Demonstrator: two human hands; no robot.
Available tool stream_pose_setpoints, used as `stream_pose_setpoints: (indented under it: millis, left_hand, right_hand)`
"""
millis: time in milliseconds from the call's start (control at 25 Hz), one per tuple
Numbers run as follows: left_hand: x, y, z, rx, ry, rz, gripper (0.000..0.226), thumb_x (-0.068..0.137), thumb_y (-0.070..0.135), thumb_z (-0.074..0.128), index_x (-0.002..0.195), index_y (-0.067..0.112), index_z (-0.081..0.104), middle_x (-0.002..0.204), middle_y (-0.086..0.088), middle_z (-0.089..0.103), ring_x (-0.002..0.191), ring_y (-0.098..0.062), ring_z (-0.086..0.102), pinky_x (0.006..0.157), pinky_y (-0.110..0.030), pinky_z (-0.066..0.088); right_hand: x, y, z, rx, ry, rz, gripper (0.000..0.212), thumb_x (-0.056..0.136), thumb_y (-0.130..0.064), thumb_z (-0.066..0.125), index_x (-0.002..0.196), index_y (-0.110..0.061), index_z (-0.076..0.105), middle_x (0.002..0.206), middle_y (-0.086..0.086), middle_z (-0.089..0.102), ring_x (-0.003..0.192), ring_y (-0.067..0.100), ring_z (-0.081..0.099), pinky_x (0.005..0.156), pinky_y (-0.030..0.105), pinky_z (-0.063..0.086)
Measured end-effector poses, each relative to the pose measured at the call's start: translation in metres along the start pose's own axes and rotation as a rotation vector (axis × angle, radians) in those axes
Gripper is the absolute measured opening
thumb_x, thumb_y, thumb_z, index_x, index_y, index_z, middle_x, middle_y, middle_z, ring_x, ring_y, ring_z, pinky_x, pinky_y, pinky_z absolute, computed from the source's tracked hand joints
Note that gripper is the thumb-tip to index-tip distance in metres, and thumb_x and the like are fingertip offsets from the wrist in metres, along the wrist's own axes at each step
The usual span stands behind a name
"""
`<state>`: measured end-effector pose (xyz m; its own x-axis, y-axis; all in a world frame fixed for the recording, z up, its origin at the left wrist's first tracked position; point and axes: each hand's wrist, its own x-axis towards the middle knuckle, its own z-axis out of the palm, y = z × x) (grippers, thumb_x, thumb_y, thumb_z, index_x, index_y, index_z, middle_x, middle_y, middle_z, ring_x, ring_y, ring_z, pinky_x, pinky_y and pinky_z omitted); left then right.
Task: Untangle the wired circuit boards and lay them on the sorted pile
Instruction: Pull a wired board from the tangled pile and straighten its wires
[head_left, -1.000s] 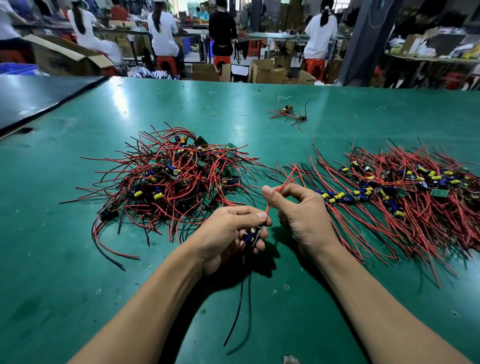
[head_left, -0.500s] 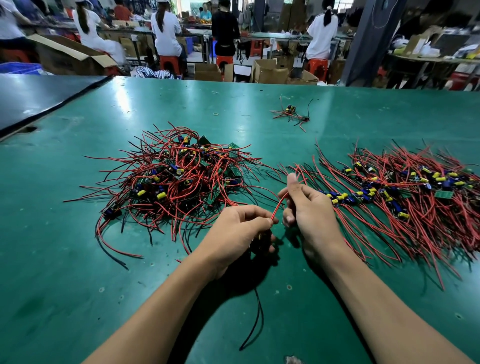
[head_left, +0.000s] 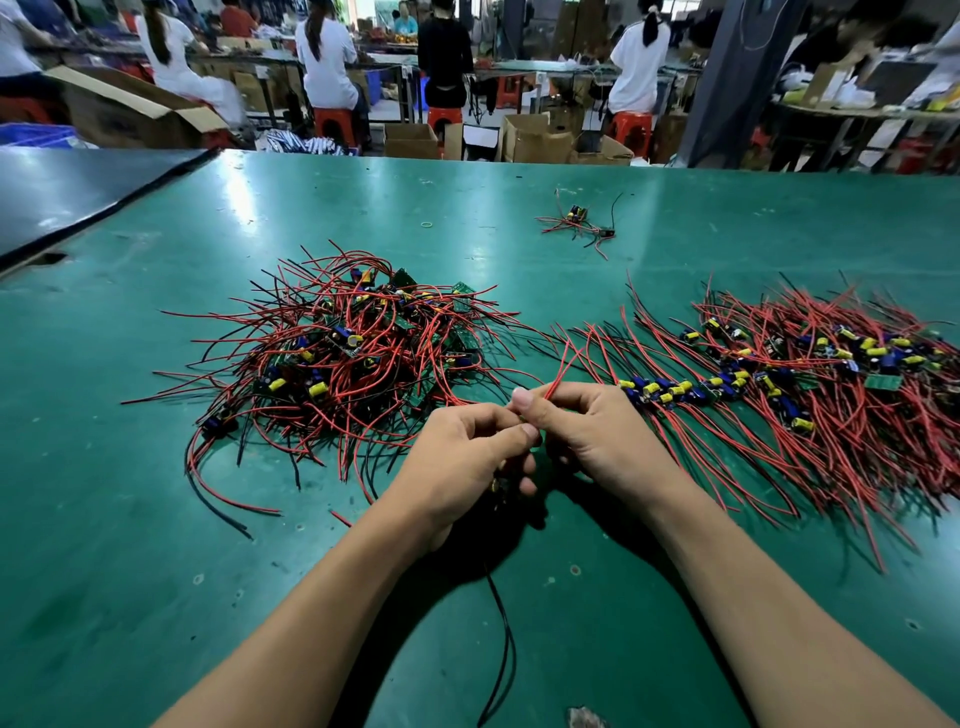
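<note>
Head view: your left grip (head_left: 467, 457) is curling round one circuit board (head_left: 497, 486), mostly hidden, between the tangled heap (head_left: 353, 353) and the sorted pile (head_left: 779, 384). Your right grip (head_left: 597, 431) is pinching its red leads (head_left: 561, 371). Likely light, with floppy, snagging leads; you are best holding board edges, not wires.

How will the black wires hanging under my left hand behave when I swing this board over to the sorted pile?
Likely floppy: the black wires droop from the left hand in a loose curve, so they should trail behind. Thin, so probably light. They may snag on the sorted pile, whose red leads stick out loosely at its edges.
</note>
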<state>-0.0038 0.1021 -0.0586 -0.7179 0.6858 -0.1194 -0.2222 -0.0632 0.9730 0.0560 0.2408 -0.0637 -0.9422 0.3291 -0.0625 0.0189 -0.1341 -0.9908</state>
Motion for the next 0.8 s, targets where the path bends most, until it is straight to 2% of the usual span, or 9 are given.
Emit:
stream_pose_setpoints:
  millis: [160,320,440,520,560,640,720,800]
  left_hand:
    - [0.000,0.001,-0.003,0.023,-0.063,-0.016,0.016,0.091,0.004,0.062,0.075,0.003,0.062,0.058,-0.009,0.060,0.044,-0.018,0.056,0.047,-0.021,0.047]
    - [0.000,0.002,-0.005,0.063,-0.100,-0.004,0.015,0.091,0.005,0.063,0.076,0.003,0.063,0.058,-0.008,0.060,0.046,-0.018,0.056,0.049,-0.022,0.048]
    - [0.001,0.002,-0.005,0.070,-0.120,0.003,0.015,0.090,0.006,0.064,0.075,0.004,0.064,0.059,-0.009,0.060,0.046,-0.019,0.056,0.049,-0.022,0.048]
    - [0.001,0.002,-0.004,0.066,-0.125,0.004,0.015,0.090,0.006,0.064,0.075,0.004,0.064,0.059,-0.010,0.060,0.046,-0.019,0.056,0.050,-0.022,0.048]
    - [0.001,0.002,-0.004,0.064,-0.128,0.004,0.014,0.090,0.006,0.064,0.076,0.003,0.064,0.059,-0.010,0.060,0.046,-0.019,0.056,0.050,-0.022,0.048]
    - [0.000,0.002,-0.003,0.074,-0.134,0.002,0.013,0.090,0.006,0.064,0.077,0.003,0.065,0.060,-0.010,0.061,0.047,-0.020,0.056,0.051,-0.023,0.049]
    - [0.000,0.002,-0.003,0.085,-0.122,0.007,0.012,0.090,0.005,0.065,0.078,0.001,0.065,0.060,-0.011,0.061,0.048,-0.020,0.056,0.052,-0.024,0.049]
    - [-0.001,0.002,-0.003,0.092,-0.108,0.014,0.010,0.089,0.004,0.065,0.080,0.000,0.065,0.060,-0.010,0.062,0.048,-0.020,0.057,0.052,-0.024,0.050]
  right_hand:
    - [0.008,-0.001,-0.009,-0.424,0.276,-0.207,0.026,0.084,-0.039,0.078,0.076,-0.014,0.077,0.062,-0.013,0.068,0.060,-0.002,0.057,0.066,0.013,0.043]
    - [0.015,0.001,-0.012,-0.436,0.448,-0.311,0.023,0.082,-0.032,0.081,0.067,-0.018,0.072,0.071,-0.008,0.070,0.069,0.003,0.059,0.075,0.017,0.044]
    - [0.019,0.005,-0.009,-0.466,0.643,-0.425,0.023,0.082,-0.032,0.081,0.065,-0.027,0.068,0.071,-0.012,0.069,0.067,0.000,0.060,0.071,0.016,0.044]
    - [0.021,0.008,-0.011,-0.516,0.718,-0.429,0.030,0.088,-0.041,0.075,0.065,-0.022,0.070,0.058,-0.011,0.062,0.057,0.006,0.055,0.063,0.024,0.042]
    - [0.022,0.008,-0.011,-0.487,0.706,-0.375,0.038,0.091,-0.046,0.069,0.065,-0.019,0.070,0.052,-0.009,0.055,0.051,0.011,0.050,0.057,0.028,0.039]
    - [0.023,0.007,-0.009,-0.192,0.623,-0.211,0.049,0.097,-0.047,0.060,0.060,-0.016,0.068,0.048,-0.005,0.044,0.040,0.013,0.039,0.045,0.024,0.030]
    - [0.024,0.002,-0.007,0.203,0.530,-0.056,0.047,0.100,-0.038,0.058,0.062,-0.011,0.064,0.051,-0.003,0.038,0.034,0.008,0.032,0.036,0.018,0.026]
    - [0.023,-0.003,-0.008,0.421,0.455,0.079,0.041,0.101,-0.034,0.057,0.070,-0.007,0.059,0.052,-0.003,0.036,0.031,0.005,0.030,0.032,0.017,0.024]
